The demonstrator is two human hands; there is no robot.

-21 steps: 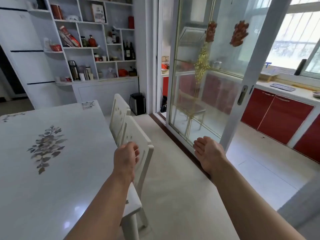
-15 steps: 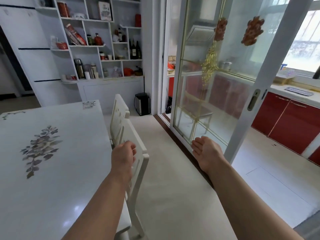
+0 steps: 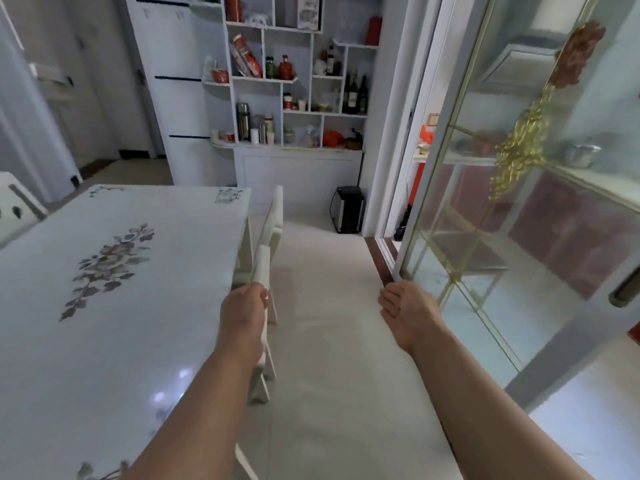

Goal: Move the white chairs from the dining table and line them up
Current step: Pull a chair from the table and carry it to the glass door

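At the desk (image 3: 114, 306) edge, our left hand (image 3: 244, 315) fingers grip the near white chair (image 3: 262, 271) back; right hand (image 3: 405, 311) open, empty. We should pull straight out, clearing the second chair (image 3: 275, 216) behind.

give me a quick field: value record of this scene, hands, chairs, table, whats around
left hand: closed on the top of the near white chair
right hand: open, palm up, holding nothing, above the floor
far white chair: tucked at the table edge, beyond the near one
dining table: white top with a floral print, left of the chairs
sliding glass door: on the right, gold ornament hanging on it
shelf unit: against the far wall, holding bottles and jars
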